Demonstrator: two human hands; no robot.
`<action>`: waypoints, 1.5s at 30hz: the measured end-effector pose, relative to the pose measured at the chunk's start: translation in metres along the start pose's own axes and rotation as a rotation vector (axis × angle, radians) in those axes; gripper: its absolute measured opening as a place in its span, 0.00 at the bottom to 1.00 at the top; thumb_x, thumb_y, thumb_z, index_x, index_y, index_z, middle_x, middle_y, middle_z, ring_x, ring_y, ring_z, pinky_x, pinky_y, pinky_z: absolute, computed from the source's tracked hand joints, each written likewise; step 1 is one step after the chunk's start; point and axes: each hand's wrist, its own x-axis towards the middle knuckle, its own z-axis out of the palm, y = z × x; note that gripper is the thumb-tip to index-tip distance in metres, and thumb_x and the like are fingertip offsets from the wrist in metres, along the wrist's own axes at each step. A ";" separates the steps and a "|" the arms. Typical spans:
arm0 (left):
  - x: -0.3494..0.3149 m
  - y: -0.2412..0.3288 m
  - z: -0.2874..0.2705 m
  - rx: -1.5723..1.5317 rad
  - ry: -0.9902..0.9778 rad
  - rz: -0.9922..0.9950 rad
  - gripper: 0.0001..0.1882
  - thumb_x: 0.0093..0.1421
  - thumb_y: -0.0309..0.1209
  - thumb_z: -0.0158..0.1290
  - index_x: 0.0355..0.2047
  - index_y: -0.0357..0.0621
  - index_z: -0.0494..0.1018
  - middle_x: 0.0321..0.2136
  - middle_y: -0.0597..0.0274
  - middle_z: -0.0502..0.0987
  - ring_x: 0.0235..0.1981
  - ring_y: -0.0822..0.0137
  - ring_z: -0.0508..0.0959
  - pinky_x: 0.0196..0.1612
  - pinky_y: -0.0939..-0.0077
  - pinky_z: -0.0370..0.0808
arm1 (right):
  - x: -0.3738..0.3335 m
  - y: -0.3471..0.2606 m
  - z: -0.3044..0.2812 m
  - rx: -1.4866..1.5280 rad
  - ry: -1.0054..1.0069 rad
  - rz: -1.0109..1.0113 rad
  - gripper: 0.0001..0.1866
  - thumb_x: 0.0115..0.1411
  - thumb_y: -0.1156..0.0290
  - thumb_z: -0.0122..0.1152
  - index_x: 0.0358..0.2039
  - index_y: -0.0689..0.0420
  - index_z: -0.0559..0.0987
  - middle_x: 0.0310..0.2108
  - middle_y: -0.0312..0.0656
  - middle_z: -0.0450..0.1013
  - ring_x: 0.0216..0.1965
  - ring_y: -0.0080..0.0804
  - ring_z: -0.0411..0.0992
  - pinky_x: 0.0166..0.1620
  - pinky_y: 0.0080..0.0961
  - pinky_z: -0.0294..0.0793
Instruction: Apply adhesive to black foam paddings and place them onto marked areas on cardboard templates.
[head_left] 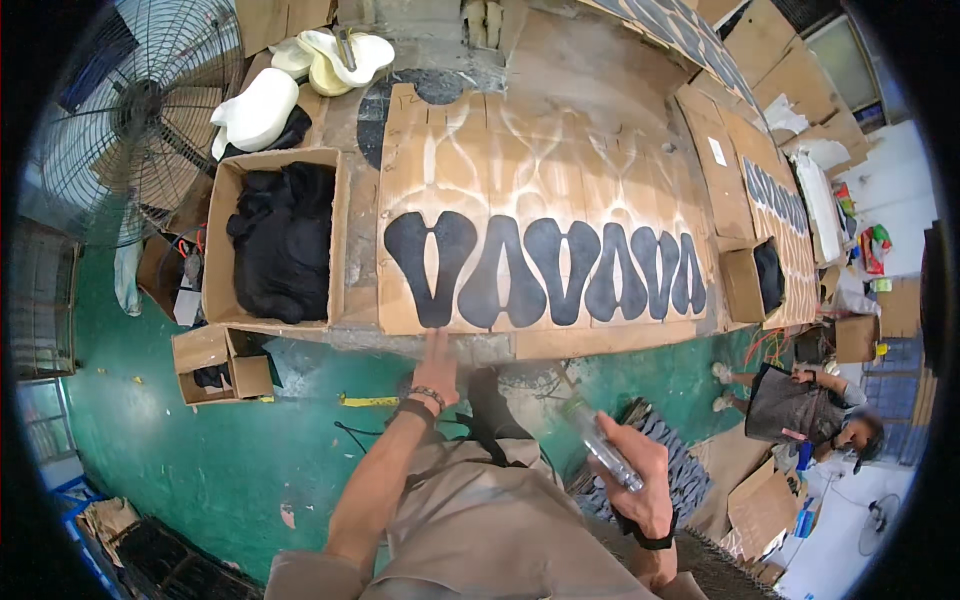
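Black insole-shaped cutouts (567,305), probably light, flexible, best edge-held; left hand (435,368) unclenched, right hand (646,465) grasping clear tubular tool (606,449).

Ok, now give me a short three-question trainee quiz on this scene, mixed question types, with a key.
1. Which hand holds the shiny tube-shaped tool?
2. True or false: the left hand is nearest the rightmost of the black pieces.
3. What colour is the material in the large open box?
a) white
b) black
c) green

Key:
1. The right hand.
2. False: its fingertips are by the leftmost piece, at the near edge of the brown cardboard.
3. b
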 end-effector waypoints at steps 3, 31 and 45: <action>-0.003 0.004 -0.007 0.006 -0.028 -0.008 0.34 0.45 0.33 0.70 0.55 0.39 0.78 0.78 0.45 0.39 0.79 0.43 0.39 0.65 0.55 0.74 | -0.004 0.003 -0.001 0.005 -0.120 -0.022 0.31 0.48 0.84 0.71 0.56 0.63 0.80 0.32 0.53 0.78 0.32 0.50 0.78 0.37 0.33 0.76; -0.056 -0.037 -0.015 -0.463 0.397 0.165 0.11 0.59 0.28 0.59 0.43 0.46 0.78 0.62 0.46 0.74 0.61 0.44 0.74 0.63 0.54 0.73 | 0.000 0.006 0.001 0.039 -0.161 -0.010 0.33 0.46 0.85 0.71 0.56 0.64 0.80 0.37 0.54 0.80 0.36 0.47 0.80 0.42 0.31 0.77; -0.026 -0.095 0.011 -0.276 0.501 -0.193 0.35 0.53 0.21 0.56 0.65 0.39 0.66 0.70 0.54 0.62 0.63 0.44 0.70 0.62 0.54 0.73 | -0.005 -0.004 -0.001 0.054 -0.324 -0.037 0.42 0.40 0.86 0.64 0.62 0.62 0.77 0.36 0.55 0.79 0.34 0.55 0.78 0.40 0.36 0.78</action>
